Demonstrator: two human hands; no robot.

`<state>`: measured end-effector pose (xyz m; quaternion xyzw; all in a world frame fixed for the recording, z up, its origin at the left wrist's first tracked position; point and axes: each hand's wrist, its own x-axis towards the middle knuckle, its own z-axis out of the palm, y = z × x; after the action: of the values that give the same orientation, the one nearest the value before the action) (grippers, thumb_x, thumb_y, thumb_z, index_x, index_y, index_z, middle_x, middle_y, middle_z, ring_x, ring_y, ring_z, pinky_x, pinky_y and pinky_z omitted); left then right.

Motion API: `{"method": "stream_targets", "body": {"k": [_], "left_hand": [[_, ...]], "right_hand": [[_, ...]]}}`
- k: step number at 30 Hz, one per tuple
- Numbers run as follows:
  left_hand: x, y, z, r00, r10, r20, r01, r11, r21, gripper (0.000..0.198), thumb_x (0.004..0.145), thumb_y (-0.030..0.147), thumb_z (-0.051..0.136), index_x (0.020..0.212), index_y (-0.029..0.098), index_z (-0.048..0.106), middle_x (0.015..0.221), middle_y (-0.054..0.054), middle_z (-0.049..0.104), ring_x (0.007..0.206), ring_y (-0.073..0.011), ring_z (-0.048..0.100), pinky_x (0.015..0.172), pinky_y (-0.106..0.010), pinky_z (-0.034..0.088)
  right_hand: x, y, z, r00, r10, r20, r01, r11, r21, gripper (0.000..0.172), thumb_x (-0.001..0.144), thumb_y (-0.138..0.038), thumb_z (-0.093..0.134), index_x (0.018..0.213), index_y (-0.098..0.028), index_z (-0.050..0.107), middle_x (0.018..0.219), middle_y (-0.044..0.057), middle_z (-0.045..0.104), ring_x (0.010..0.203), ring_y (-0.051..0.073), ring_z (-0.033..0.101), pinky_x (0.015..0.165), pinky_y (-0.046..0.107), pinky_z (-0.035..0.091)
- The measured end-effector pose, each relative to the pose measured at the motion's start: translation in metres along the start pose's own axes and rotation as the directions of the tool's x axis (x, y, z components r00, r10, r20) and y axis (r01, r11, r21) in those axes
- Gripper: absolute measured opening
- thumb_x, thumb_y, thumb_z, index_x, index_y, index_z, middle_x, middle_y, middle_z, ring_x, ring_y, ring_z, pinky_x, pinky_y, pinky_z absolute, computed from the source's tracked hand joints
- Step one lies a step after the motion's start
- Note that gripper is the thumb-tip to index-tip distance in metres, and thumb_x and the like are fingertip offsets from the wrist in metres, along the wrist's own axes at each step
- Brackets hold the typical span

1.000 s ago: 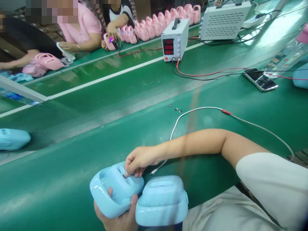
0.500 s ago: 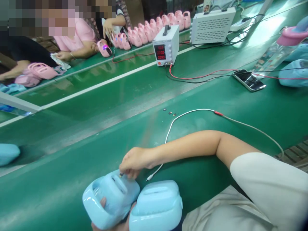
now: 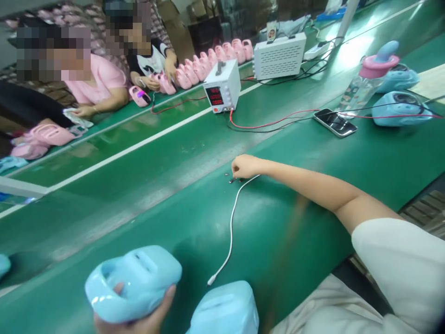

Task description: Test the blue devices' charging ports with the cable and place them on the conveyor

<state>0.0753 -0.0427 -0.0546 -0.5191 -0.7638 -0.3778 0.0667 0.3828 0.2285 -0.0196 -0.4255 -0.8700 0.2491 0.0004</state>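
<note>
My left hand grips a light-blue plastic housing from below at the lower left, its thumb inside the handle opening. Farther up the green table, my right hand is closed with its fingertips down at several tiny dark pieces; whether a piece is between the fingers is too small to tell. Beside that hand runs a white cable, its plug end lying near a second light-blue housing at the bottom edge.
A power supply with red digits stands beyond, its red and black leads crossing near a phone. A bottle and more blue housings are at right. People handle pink housings across the line.
My right hand has left the blue housing and moved up and right to the tiny pieces. My left hand has shifted left with its housing, apart from the second one. The view has shifted too.
</note>
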Motion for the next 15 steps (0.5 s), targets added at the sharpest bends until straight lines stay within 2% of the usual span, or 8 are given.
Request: {"method": "stream_targets", "body": {"k": [2,3,4,5,6,8,11,15], "left_hand": [[0.039,0.003,0.017,0.997,0.059,-0.048,-0.058,0.998,0.029,0.087,0.040,0.064,0.074,0.110,0.017,0.049,0.095,-0.006,0.049,0.092,-0.0310,0.053,0.091,-0.054,0.042],[0.060,0.004,0.028,0.996,0.059,-0.074,-0.055,0.997,0.055,0.088,0.038,0.065,0.073,0.107,0.015,0.051,0.097,-0.007,0.049,0.096,-0.0327,0.053,0.093,-0.054,0.040],[0.079,0.006,0.040,0.995,0.066,-0.079,-0.061,0.996,0.059,0.088,0.037,0.065,0.074,0.105,0.014,0.052,0.098,-0.007,0.050,0.099,-0.0329,0.052,0.097,-0.052,0.038],[0.098,0.008,0.053,0.996,0.065,-0.063,-0.061,0.997,0.056,0.087,0.036,0.064,0.075,0.104,0.013,0.052,0.095,-0.006,0.052,0.095,-0.0303,0.054,0.093,-0.048,0.042],[0.116,0.011,0.066,0.997,0.053,-0.059,-0.050,0.998,0.049,0.089,0.040,0.063,0.073,0.109,0.011,0.050,0.100,-0.008,0.052,0.096,-0.0288,0.053,0.092,-0.045,0.043],[0.144,0.014,0.092,0.996,-0.011,-0.091,0.016,0.998,0.055,0.103,0.045,0.065,0.070,0.125,0.008,0.038,0.118,-0.014,0.047,0.112,-0.0321,0.046,0.099,-0.046,0.038],[0.172,0.016,0.124,0.985,-0.140,-0.102,0.148,0.986,0.074,0.103,0.055,0.064,0.068,0.135,0.014,0.026,0.130,-0.017,0.038,0.124,-0.0339,0.036,0.102,-0.051,0.034],[0.188,0.009,0.150,0.965,-0.260,-0.030,0.261,0.959,0.106,0.090,0.062,0.058,0.068,0.135,0.021,0.029,0.138,-0.016,0.030,0.121,-0.0330,0.039,0.099,-0.053,0.037]], "right_hand": [[-0.010,-0.005,0.012,0.994,-0.104,0.016,0.104,0.994,-0.018,0.022,0.081,-0.022,0.055,0.096,-0.013,0.068,0.092,0.009,0.066,0.086,0.019,0.058,0.071,0.025,0.039],[-0.014,-0.011,0.019,0.984,-0.174,0.043,0.175,0.984,-0.020,0.022,0.081,-0.025,0.056,0.097,-0.015,0.067,0.095,0.008,0.065,0.088,0.019,0.058,0.074,0.025,0.039],[-0.019,-0.018,0.027,0.968,-0.240,0.079,0.242,0.970,-0.022,0.023,0.081,-0.028,0.059,0.099,-0.017,0.067,0.097,0.008,0.064,0.090,0.018,0.057,0.076,0.025,0.039],[-0.023,-0.026,0.034,0.951,-0.290,0.111,0.294,0.955,-0.027,0.025,0.081,-0.031,0.060,0.100,-0.017,0.067,0.100,0.009,0.063,0.092,0.019,0.057,0.077,0.026,0.039],[-0.028,-0.033,0.040,0.936,-0.323,0.138,0.331,0.943,-0.038,0.026,0.081,-0.032,0.061,0.100,-0.016,0.066,0.103,0.011,0.062,0.093,0.021,0.057,0.076,0.027,0.039],[-0.036,-0.043,0.048,0.917,-0.352,0.189,0.370,0.926,-0.068,0.027,0.080,-0.031,0.062,0.100,-0.013,0.065,0.102,0.014,0.061,0.092,0.023,0.057,0.070,0.030,0.040],[-0.049,-0.048,0.049,0.886,-0.357,0.295,0.400,0.911,-0.102,0.023,0.075,-0.030,0.067,0.091,-0.013,0.067,0.086,0.012,0.064,0.080,0.024,0.060,0.059,0.029,0.037],[-0.065,-0.044,0.046,0.861,-0.345,0.375,0.415,0.901,-0.124,0.017,0.073,-0.031,0.070,0.079,-0.016,0.067,0.073,0.007,0.064,0.069,0.020,0.059,0.052,0.027,0.032]]}}
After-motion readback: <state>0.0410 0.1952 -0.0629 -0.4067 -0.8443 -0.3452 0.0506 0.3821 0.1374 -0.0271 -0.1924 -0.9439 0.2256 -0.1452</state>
